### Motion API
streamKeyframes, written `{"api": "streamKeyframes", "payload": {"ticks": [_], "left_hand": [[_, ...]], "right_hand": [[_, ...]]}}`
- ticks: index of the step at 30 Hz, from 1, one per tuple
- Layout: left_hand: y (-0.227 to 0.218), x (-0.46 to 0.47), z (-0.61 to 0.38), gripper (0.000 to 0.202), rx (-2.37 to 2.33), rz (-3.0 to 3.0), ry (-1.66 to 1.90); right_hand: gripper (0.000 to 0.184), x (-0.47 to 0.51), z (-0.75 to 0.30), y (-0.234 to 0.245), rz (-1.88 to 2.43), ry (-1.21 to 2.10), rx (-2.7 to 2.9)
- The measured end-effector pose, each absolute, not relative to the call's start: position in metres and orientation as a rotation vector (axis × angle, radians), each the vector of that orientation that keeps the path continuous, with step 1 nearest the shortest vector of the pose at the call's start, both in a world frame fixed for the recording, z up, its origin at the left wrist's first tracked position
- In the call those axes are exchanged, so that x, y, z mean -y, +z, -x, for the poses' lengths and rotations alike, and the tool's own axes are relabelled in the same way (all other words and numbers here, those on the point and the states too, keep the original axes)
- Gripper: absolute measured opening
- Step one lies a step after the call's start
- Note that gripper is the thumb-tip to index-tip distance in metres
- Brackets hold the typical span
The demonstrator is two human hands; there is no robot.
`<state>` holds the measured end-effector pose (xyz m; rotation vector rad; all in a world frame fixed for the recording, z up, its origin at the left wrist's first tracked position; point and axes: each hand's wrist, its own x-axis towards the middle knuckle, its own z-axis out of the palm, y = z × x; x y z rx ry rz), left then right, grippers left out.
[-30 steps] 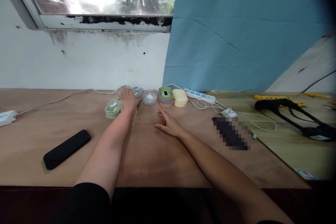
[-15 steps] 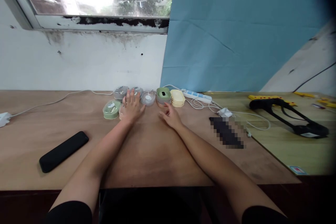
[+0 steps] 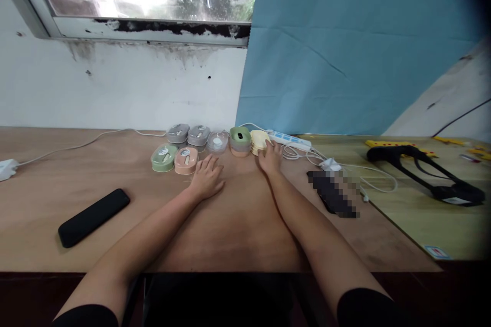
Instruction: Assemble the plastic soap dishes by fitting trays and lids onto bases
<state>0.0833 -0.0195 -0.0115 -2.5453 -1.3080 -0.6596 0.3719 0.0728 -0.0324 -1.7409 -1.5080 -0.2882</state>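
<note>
My left hand (image 3: 207, 178) rests on the table with its fingers spread, just right of a pink lidded box (image 3: 186, 161), and holds nothing. Beside that box stands a green lidded box (image 3: 164, 158). Behind them are two grey lidded boxes (image 3: 178, 134) (image 3: 198, 136) and a stack of clear round lids (image 3: 217, 142). A stack of open boxes, green (image 3: 240, 136) on top and pinkish at the bottom, stands further right. My right hand (image 3: 270, 158) is at the front right of a stack of cream-coloured shallow pieces (image 3: 260, 138), fingers apart; its fingertips seem to touch the stack.
A black phone-like slab (image 3: 94, 217) lies at the left. A white power strip (image 3: 289, 140) with tangled cables lies behind my right hand, near a white plug (image 3: 330, 165) and a pixelated dark object (image 3: 332, 194). A black frame-like object (image 3: 425, 173) lies far right.
My left hand has drawn back from over the boxes toward me and right, uncovering the pink box. My right hand has moved right, from the green box stack to the cream stack.
</note>
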Motion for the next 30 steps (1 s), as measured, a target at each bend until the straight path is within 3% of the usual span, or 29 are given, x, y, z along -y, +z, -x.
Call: {"api": "streamKeyframes", "payload": {"ticks": [9, 18, 24, 30], "left_hand": [[-0.015, 0.016, -0.083, 0.043, 1.236, 2.658, -0.61], [-0.012, 0.014, -0.078, 0.046, 1.209, 2.697, -0.658], [-0.01, 0.011, -0.075, 0.072, 1.276, 2.594, -0.916], [-0.01, 0.009, -0.071, 0.094, 1.398, 2.336, -1.068]], "right_hand": [[0.023, -0.073, -0.38, -0.034, 1.673, -0.165, 1.494], [0.021, -0.062, -0.369, -0.026, 1.301, -0.259, 1.348], [0.029, -0.036, -0.334, -0.018, 1.05, -0.159, 1.493], [0.037, -0.007, -0.286, -0.016, 0.924, 0.338, 1.783]]}}
